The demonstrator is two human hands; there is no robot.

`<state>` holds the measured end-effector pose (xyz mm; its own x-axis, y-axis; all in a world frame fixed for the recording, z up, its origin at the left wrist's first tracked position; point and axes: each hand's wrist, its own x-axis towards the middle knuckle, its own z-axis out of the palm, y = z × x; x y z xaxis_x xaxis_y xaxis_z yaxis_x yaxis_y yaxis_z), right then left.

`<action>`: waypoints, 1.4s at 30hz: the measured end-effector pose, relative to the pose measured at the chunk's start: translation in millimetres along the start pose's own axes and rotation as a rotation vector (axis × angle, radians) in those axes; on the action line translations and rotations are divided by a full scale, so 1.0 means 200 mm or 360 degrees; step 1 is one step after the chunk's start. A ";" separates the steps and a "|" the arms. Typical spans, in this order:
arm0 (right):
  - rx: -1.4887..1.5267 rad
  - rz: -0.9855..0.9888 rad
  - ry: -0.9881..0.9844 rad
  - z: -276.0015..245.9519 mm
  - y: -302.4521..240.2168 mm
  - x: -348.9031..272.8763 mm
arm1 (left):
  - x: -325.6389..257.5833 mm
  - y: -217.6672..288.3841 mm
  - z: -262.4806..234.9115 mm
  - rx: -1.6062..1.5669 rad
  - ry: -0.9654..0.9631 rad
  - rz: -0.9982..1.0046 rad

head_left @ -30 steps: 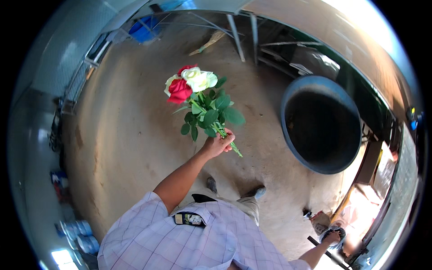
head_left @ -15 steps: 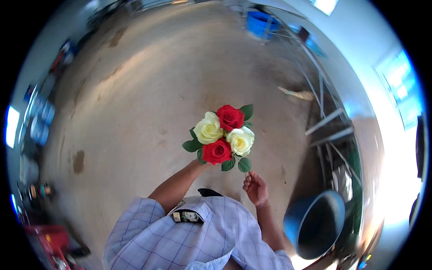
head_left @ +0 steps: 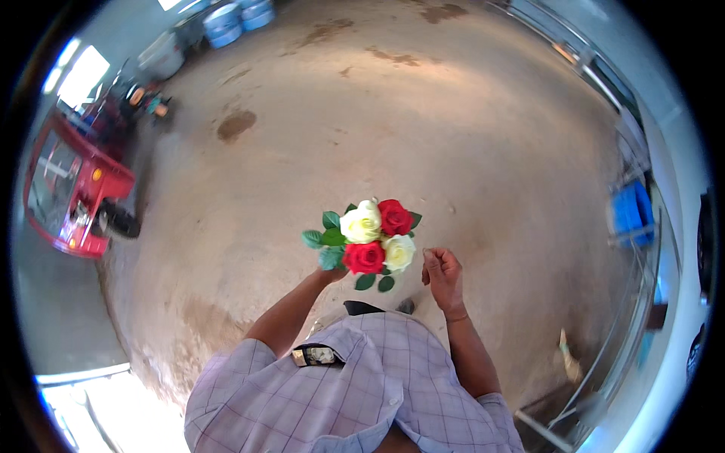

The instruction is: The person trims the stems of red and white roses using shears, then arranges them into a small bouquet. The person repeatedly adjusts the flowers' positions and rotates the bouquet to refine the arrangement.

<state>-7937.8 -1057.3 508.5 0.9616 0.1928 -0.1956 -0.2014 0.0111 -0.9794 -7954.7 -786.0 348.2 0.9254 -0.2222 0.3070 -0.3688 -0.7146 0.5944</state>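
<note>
My left hand [head_left: 331, 275] is closed beneath a bunch of roses, mostly hidden by the blooms and leaves. Two red roses [head_left: 364, 257] and two cream-white roses [head_left: 360, 221] sit close together, facing up. Green leaves [head_left: 332, 237] stick out around them, most on the left side. The stems are out of sight below the flowers. Just right of the bunch, apart from it, I hold up my right hand [head_left: 445, 278] with thumb and fingers drawn together; whatever may be in that pinch is too small to make out.
A red three-wheeled vehicle [head_left: 113, 181] stands at the left wall. Blue-and-white drums [head_left: 223, 27] and a pale tub [head_left: 161, 57] line the far left. On the right are a blue bucket [head_left: 631, 214] and metal frames. The brown floor [head_left: 302, 151] has dark stains.
My view has swung left, bringing the red vehicle into sight. My right hand has moved up and away from the leaf it was beside. The roses stay in my left hand.
</note>
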 end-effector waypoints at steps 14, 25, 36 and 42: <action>0.0110 -0.0164 -0.1174 0.55 -0.27 1.09 | 0.39 -0.68 -0.12 -0.0516 0.0381 -0.0819; -0.0143 -0.0484 -0.1068 0.69 -0.41 2.05 | 1.30 -1.07 -0.05 -0.0786 0.0468 -0.0668; -0.0208 -0.0746 -0.0867 0.75 -0.64 3.37 | 2.41 -1.49 -0.39 0.0150 0.0249 -0.0479; 0.0543 -0.0404 -0.0524 0.77 -0.78 3.98 | 3.09 -1.80 -0.41 0.0317 0.0358 -0.0193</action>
<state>-7170.9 -754.2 512.6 0.8896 0.4393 0.1247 -0.0722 0.4050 -0.9115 -7257.1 -612.2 385.2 0.9108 0.0088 0.4128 -0.2121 -0.8477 0.4862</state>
